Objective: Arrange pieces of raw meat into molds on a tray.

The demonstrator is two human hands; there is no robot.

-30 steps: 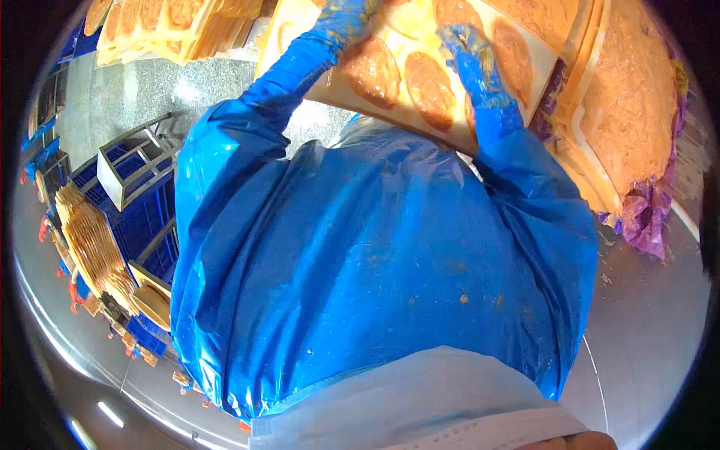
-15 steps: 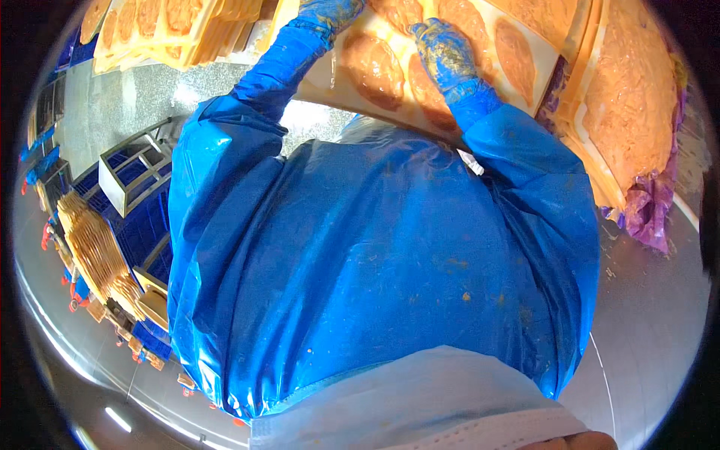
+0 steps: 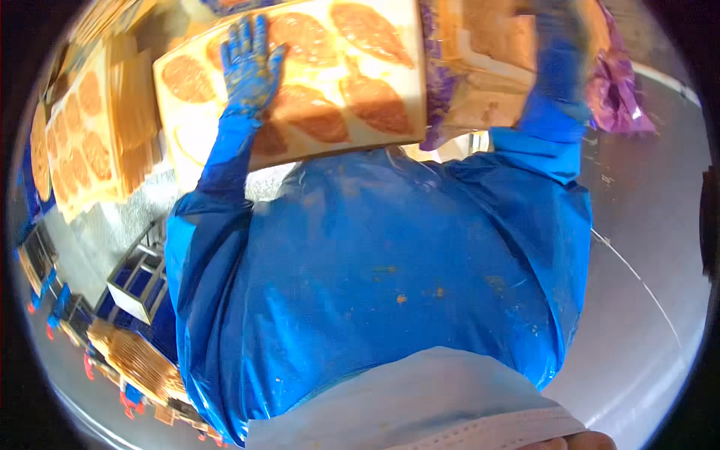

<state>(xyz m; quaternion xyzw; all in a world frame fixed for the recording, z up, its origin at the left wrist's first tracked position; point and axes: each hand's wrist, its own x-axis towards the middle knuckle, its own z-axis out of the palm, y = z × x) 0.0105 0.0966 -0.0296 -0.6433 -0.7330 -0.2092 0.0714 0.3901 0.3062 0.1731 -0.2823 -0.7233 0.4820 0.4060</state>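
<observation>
In front of me lies a pale rectangular tray [image 3: 414, 30] with several flat oval pieces of orange-pink meat [image 3: 307, 112] in rows. Over its left half my left hand [image 3: 251, 71], in a smeared blue glove, rests with fingers stretched out, touching or just above the meat. My right hand [image 3: 559, 30] is at the upper right, smeared by motion; its fingers cannot be made out. Beneath and beside it is a light-coloured container [image 3: 491, 97] with a blurred orange mass, and I cannot tell whether the hand touches it.
On the left stands a stack of pale trays [image 3: 131, 105] with similar oval pieces on the front one. Purple plastic sheeting [image 3: 619, 97] hangs at the right. A metal frame [image 3: 135, 292] and another tray stack [image 3: 135, 360] stand lower left. Grey floor [image 3: 637, 225] shows right.
My right hand has left the meat on the tray and moved right, over the container. The left hand now lies spread lower in view. The whole view has shifted, showing more of the tray.
</observation>
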